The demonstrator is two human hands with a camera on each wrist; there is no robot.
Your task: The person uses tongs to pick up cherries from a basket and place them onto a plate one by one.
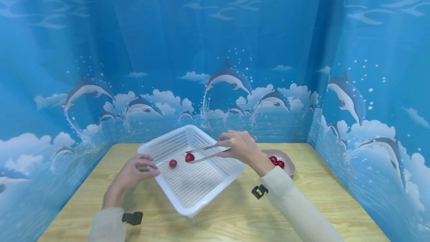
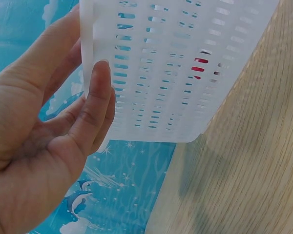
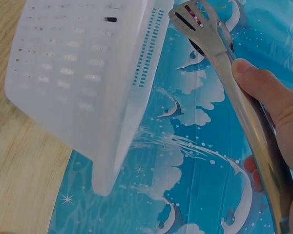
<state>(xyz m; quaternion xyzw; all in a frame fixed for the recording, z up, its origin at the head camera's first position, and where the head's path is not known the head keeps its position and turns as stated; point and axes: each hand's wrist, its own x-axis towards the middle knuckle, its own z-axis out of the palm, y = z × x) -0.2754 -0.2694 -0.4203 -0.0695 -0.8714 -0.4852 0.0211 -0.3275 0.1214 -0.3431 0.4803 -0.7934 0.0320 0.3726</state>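
Note:
My left hand [image 1: 136, 171] pinches the rim of a white perforated plastic basket [image 1: 205, 199] at its left side; in the left wrist view, the thumb and fingers [image 2: 90, 107] lie on either side of the rim. The basket is tilted. Metal tongs [image 3: 249, 117] with slotted heads are gripped in my right hand [image 1: 240, 145], which reaches in over the basket's right side. Between the tong heads is a red cherry [image 1: 189, 157], held inside the basket in the head view. Another cherry [image 1: 173, 163] lies in the basket just left of it.
A pinkish bowl [image 1: 289, 163] with several cherries [image 1: 280, 164] stands on the wooden table [image 1: 268, 219], partly hidden behind my right hand and wrist. Blue dolphin-print curtains [image 1: 215, 47] enclose the table at the back and both sides.

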